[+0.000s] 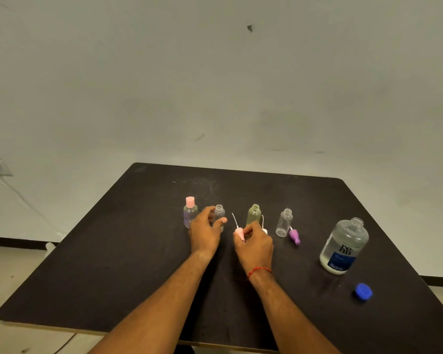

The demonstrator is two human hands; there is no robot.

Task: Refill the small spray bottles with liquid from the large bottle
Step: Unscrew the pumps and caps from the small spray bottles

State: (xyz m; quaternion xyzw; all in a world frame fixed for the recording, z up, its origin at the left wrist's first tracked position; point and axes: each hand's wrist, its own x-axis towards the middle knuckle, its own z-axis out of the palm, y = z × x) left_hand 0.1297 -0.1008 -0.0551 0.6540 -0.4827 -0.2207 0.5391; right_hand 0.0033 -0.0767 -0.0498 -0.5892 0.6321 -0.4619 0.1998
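Several small bottles stand in a row on the dark table (138,251). A clear bottle with a pink cap (190,212) is at the left. My left hand (205,231) curls round an uncapped clear bottle (219,212) beside it. My right hand (253,245) pinches a pink spray head (239,231) whose thin tube points up. Behind that hand stands an open greenish bottle (254,214). Further right is an open clear bottle (285,222) with a purple spray head (294,236) lying beside it. The large uncapped bottle (344,246), part full of clear liquid, stands at the right.
A blue cap (364,291) lies near the table's right front. A white spray head (264,229) shows partly behind my right hand. The wall rises just beyond the table's far edge. Floor lies to the left.
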